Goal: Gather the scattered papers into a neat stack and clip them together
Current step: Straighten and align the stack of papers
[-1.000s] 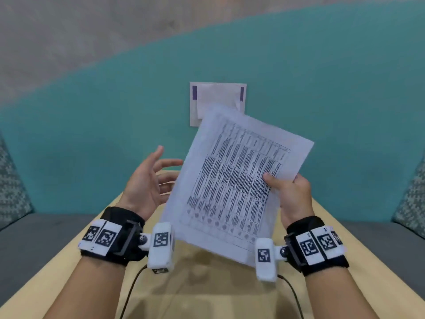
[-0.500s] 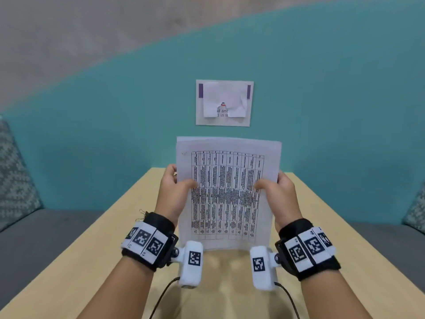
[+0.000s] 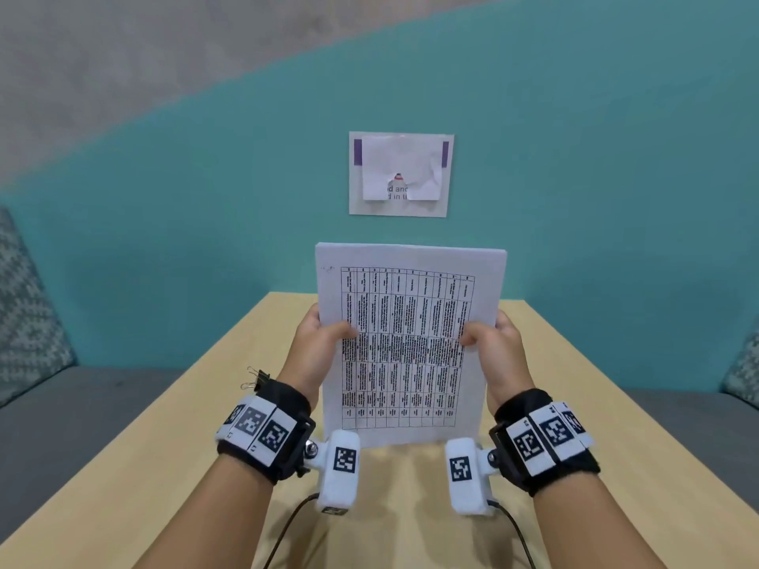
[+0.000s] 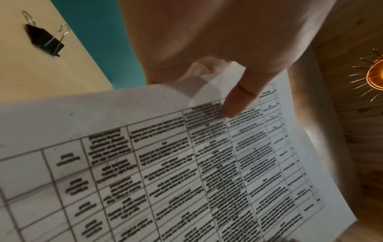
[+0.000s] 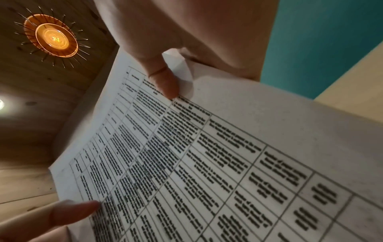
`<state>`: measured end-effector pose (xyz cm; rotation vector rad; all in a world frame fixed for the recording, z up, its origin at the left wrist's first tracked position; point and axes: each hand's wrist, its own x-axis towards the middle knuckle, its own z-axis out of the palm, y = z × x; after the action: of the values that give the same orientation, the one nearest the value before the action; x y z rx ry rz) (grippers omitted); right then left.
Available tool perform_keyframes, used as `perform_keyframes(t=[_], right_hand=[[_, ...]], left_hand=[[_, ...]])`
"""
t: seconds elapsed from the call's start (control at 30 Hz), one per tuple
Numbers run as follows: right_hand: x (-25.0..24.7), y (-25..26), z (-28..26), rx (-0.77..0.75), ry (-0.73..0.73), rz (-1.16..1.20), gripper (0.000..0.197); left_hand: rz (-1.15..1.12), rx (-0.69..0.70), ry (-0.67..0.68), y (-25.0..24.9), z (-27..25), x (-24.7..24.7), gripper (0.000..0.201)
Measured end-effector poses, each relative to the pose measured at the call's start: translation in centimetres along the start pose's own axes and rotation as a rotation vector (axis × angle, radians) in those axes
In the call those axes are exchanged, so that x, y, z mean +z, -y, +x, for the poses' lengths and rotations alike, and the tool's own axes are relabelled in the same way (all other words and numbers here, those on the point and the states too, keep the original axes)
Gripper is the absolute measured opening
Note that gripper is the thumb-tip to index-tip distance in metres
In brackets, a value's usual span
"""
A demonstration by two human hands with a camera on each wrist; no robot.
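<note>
A stack of white papers [image 3: 408,342] printed with a dense table stands upright, its lower edge on the wooden table [image 3: 575,404]. My left hand [image 3: 324,342] grips the stack's left edge, thumb on the front. My right hand [image 3: 491,342] grips the right edge the same way. The wrist views show each thumb pressed on the printed sheet [image 4: 186,163] [image 5: 207,163], fingers behind it. A black binder clip [image 3: 258,379] with silver handles lies on the table left of my left wrist, clear in the left wrist view [image 4: 44,38].
A teal wall [image 3: 164,240] rises behind the table, with a paper notice [image 3: 400,174] stuck on it. Grey bench seats with patterned cushions [image 3: 24,314] flank the table. Cables trail from both wrist cameras toward the near edge.
A second ago only my right hand held the sheets, tilted in the air. My left hand has since taken the left edge, and the stack now stands upright and squared on the table.
</note>
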<state>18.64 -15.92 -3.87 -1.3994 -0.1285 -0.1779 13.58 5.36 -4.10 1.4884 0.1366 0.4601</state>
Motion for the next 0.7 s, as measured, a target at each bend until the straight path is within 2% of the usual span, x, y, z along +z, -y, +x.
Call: perform_keyframes(t=[0.2,0.43,0.63,0.7], right_hand=[[-0.1,0.4,0.3,-0.043,0.027,-0.006,0.034],[-0.2,-1.5,0.2,0.024,0.059,-0.069,0.038],[0.1,-1.0,0.5,-0.042,0.021,-0.042,0.038],[0.1,-1.5,0.5,-0.022,0.032,-0.047,0.038]], left_hand=[[0.0,0.048,0.005,-0.4,0.2,0.3,0.039],[0.039,-0.028,0.016,1.3,0.3,0.2,0.044],[0.011,0.01,-0.013,0.7,0.4,0.6,0.041],[0.027,-0.002,-0.015,1.1,0.4,0.7,0.041]])
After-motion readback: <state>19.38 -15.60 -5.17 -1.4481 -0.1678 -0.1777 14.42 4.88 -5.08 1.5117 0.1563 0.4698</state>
